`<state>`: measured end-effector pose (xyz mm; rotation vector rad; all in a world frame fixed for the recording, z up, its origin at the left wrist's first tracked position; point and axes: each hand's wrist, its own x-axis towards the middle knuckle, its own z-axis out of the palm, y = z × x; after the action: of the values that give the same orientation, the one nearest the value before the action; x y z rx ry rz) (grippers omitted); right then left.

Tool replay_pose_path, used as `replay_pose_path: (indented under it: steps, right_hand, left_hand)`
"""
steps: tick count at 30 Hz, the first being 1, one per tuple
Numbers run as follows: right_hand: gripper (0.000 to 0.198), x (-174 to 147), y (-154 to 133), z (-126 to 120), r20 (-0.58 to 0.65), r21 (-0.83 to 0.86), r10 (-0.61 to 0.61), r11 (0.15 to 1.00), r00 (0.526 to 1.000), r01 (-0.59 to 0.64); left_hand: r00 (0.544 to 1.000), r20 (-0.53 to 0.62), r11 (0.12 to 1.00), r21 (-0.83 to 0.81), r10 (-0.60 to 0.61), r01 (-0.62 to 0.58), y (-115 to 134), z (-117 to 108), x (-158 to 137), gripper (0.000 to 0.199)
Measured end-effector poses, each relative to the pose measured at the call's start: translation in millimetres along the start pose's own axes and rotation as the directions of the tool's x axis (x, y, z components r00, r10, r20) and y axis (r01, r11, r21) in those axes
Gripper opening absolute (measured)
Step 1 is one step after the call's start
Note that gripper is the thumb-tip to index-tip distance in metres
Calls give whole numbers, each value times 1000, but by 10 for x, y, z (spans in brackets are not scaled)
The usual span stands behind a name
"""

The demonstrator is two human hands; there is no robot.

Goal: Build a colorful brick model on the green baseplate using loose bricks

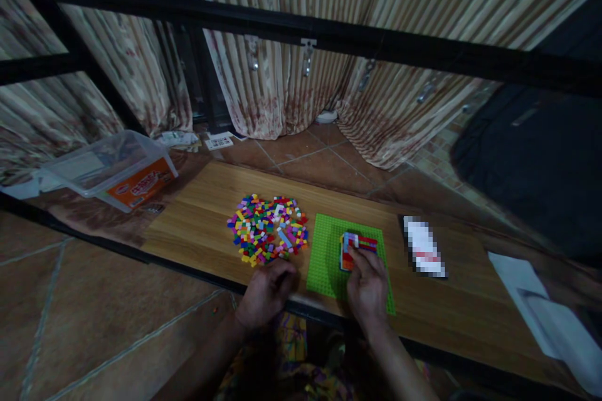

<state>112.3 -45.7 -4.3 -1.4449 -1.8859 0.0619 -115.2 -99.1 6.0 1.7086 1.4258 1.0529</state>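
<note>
Left hand (pixel 266 291) and right hand (pixel 369 287), apart.
The right partly hides a brick build (pixel 347 250); the left curls beside loose bricks (pixel 267 229); whether either grips anything cannot be told.

orange label (pixel 141 187) on clear box (pixel 150 151): lettering (pixel 145 183) illegible | white card (pixel 212 137): qr-style code (pixel 219 143)

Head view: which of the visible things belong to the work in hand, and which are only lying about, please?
Seemingly in use:
- loose bricks, beside the left hand
- green baseplate
- brick build on it, under the right hand's fingers

Probably just lying about:
- clear bin, left
- pixelated item
- white sheets, far right
</note>
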Motion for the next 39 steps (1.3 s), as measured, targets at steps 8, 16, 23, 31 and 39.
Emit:
replay_pose_path:
  steps: [8,16,23,31,39]
  right_hand:
    - [44,10,31,14,-1,9,-7,1000,1000,7]
    - [43,-16,56,16,-2,8,-14,1000,1000,14]
    - [35,-26,-164,-41,-69,132,70,989,995,-60]
    - [27,-29,-643,146,146,180,-58,983,988,31]
    - [23,93,-673,416,191,76,-67,996,979,53]
  left_hand:
    - [1000,-16,1000,10,10,-9,5,-7,6,12]
    - [999,-27,1000,10,28,-28,2,0,2,14]
    - [997,-2,997,-5,72,-72,-26,-20,-24,13]
    - [990,26,989,-56,136,-134,-31,-32,-65,13]
    - [987,43,988,-33,153,-152,-59,-21,-66,15]
